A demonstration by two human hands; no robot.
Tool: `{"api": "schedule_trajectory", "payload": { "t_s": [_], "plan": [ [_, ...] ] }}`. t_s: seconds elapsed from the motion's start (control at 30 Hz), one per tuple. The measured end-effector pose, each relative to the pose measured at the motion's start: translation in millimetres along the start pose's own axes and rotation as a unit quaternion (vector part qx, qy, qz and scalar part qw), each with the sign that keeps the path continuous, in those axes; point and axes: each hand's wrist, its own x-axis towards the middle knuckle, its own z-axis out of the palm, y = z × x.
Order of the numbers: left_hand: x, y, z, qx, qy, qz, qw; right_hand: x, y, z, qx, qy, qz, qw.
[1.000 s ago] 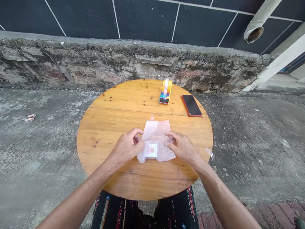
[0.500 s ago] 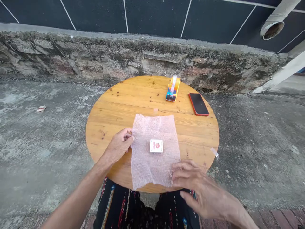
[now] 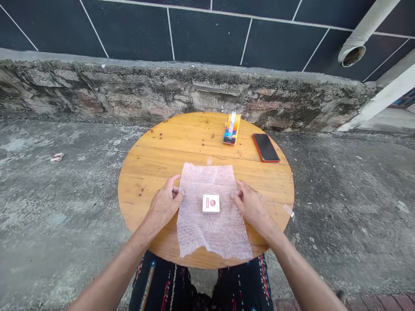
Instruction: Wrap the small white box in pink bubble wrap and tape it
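Note:
A sheet of pinkish bubble wrap lies spread flat on the round wooden table. A small white box with a red mark rests on its middle. My left hand pinches the sheet's left edge. At the right edge, level with the box, my right hand has its fingers curled on the sheet.
A yellow and blue tape dispenser and a red-cased phone lie at the table's far side. A strip of clear tape hangs off the right rim. Rough concrete ground surrounds the table, with a low stone ledge behind.
The wrap, folded over the box a second ago, has been opened out flat. My right hand went down to the lower right corner, then came back up to the right edge.

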Motion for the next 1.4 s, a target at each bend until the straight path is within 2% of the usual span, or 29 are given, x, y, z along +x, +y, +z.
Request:
{"api": "schedule_trajectory", "payload": {
  "t_s": [0.23, 0.37, 0.47, 0.53, 0.63, 0.7, 0.77, 0.83, 0.9, 1.03, 1.2, 1.3, 1.4],
  "plan": [
    [16.8, 10.2, 8.0, 0.061, 0.021, 0.035, 0.997, 21.6, 10.7, 14.4, 0.028, 0.064, -0.038, 0.997],
    [36.4, 16.2, 10.4, 0.106, 0.023, 0.036, 0.993, 35.9, 13.8, 10.7, -0.005, 0.059, 0.001, 0.998],
    [38.3, 16.9, 8.1, 0.130, 0.036, 0.050, 0.990, 36.7, 16.3, 7.0, -0.010, 0.062, 0.014, 0.998],
    [30.0, 19.1, 3.6, 0.155, 0.060, 0.099, 0.981, 30.1, 19.4, 4.3, 0.009, 0.070, 0.003, 0.997],
    [9.9, 28.5, -6.0, 0.180, 0.079, 0.219, 0.956, 15.0, 20.1, -1.3, 0.038, 0.076, -0.027, 0.996],
    [-2.7, 37.0, -11.7, 0.185, 0.040, 0.294, 0.937, 6.6, 14.6, -6.1, 0.058, 0.074, -0.059, 0.994],
    [-12.1, 43.6, -14.7, 0.193, -0.036, 0.336, 0.921, 2.1, 5.4, -10.5, 0.083, 0.070, -0.108, 0.988],
    [-18.5, 45.6, -14.5, 0.200, -0.108, 0.349, 0.909, 2.0, -4.8, -12.3, 0.101, 0.064, -0.163, 0.979],
    [-22.8, 42.4, -12.0, 0.204, -0.146, 0.349, 0.903, 5.3, -13.2, -10.0, 0.099, 0.048, -0.200, 0.974],
    [-28.5, 27.0, -5.6, 0.193, -0.163, 0.330, 0.910, 16.6, -20.9, 5.5, 0.074, 0.003, -0.216, 0.973],
    [-32.5, 13.7, -1.9, 0.176, -0.155, 0.322, 0.917, 24.0, -18.8, 20.0, 0.092, -0.016, -0.201, 0.975],
    [-33.0, 11.8, -1.2, 0.172, -0.148, 0.325, 0.918, 21.9, -8.2, 12.7, 0.109, 0.010, -0.158, 0.981],
    [-32.8, 11.4, -0.4, 0.168, -0.141, 0.324, 0.920, 18.6, 15.1, -3.3, 0.140, 0.041, -0.092, 0.985]
  ]
}}
